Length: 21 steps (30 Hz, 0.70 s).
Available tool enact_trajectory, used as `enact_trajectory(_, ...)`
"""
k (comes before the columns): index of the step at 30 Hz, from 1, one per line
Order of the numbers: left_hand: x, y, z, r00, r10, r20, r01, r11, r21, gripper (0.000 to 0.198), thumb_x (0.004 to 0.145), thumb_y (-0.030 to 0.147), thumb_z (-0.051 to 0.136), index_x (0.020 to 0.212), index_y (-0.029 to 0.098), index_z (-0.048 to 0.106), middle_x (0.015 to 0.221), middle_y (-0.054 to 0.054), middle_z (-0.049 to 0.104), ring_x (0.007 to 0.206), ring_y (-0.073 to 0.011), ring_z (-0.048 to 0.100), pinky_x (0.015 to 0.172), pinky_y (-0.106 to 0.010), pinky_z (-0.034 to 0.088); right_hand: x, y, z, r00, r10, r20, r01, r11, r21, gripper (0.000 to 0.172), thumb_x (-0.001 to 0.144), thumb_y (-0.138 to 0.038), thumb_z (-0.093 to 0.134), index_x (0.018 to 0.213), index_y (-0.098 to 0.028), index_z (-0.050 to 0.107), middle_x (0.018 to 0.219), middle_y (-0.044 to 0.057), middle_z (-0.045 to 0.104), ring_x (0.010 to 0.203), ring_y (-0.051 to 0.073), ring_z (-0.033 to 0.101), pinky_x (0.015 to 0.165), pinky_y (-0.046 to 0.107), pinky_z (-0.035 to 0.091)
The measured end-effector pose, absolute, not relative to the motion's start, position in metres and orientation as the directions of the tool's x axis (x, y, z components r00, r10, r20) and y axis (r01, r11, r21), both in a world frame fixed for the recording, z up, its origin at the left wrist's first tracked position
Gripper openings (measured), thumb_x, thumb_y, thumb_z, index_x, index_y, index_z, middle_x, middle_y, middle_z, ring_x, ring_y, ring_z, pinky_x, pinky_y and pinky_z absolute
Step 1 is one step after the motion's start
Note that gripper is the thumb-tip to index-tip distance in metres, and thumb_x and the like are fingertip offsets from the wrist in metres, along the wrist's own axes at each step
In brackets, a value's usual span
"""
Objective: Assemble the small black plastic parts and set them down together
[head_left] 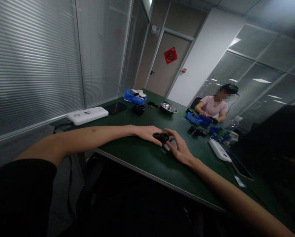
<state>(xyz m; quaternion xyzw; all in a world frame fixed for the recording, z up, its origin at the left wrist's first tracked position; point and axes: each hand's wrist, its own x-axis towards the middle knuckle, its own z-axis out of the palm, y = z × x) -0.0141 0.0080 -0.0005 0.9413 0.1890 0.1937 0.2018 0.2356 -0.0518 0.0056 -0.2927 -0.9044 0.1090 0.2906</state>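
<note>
- From my remote seat I judge the main risk to be a slip; the black part [164, 137] looks smooth and shiny, so uneven pressure from either side could roll it out onto the green table [137, 158].
- A dropped piece might skid towards the metal bowl [169, 109] or the cluster of black pieces [138, 109], where I could easily mix it up with them.
- The part sits between my two hands, low over the tabletop; blur hides whether it touches the surface.
- My left hand [149, 132] has its thumb and fingers curled round the part's left end; that hold looks closed.
- My right hand [180, 148] is loosely bent, fingertips at the part's right end; I cannot tell whether they pinch it or merely brush it.
</note>
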Motion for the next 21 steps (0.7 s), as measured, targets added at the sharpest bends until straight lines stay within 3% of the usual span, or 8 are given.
enact_trajectory(11, -0.0146, 0.0106, -0.0024, 0.853, 0.432, 0.291, 0.271, -0.845, 0.46, 0.057, 0.086, 0.063, 0.068, 0.117, 0.015, 0.064, 0.112, -0.01, 0.067, 0.101, -0.0231, 0.063, 0.086, -0.03, 0.044, 0.235, -0.0517, 0.0053, -0.66, 0.584, 0.472, 0.463, 0.812, -0.355, 0.047, 0.102, -0.029, 0.051, 0.149, -0.028, 0.043, 0.132, 0.012, 0.06, 0.119, 0.03, 0.059, 0.094, 0.047, 0.053)
enact_trajectory(16, -0.0152, 0.0085, -0.0006, 0.86, 0.422, 0.286, 0.257, -0.843, 0.472, 0.059, 0.087, 0.063, 0.068, 0.124, 0.016, 0.062, 0.116, -0.009, 0.067, 0.105, -0.0233, 0.063, 0.089, -0.03, 0.044, 0.2322, -0.0555, 0.0094, -0.669, 0.547, 0.503, 0.456, 0.836, -0.304, 0.035, 0.102, -0.028, 0.051, 0.136, -0.027, 0.055, 0.128, 0.01, 0.06, 0.112, 0.028, 0.061, 0.09, 0.045, 0.054)
enact_trajectory(21, -0.014, 0.0064, 0.0011, 0.858, 0.425, 0.29, 0.271, -0.853, 0.447, 0.056, 0.087, 0.062, 0.067, 0.119, 0.016, 0.063, 0.11, -0.008, 0.066, 0.102, -0.0227, 0.062, 0.088, -0.029, 0.044, 0.2309, -0.0553, 0.0076, -0.621, 0.535, 0.573, 0.498, 0.834, -0.239, 0.028, 0.098, -0.034, 0.062, 0.125, -0.027, 0.06, 0.12, 0.01, 0.06, 0.107, 0.028, 0.061, 0.086, 0.043, 0.055)
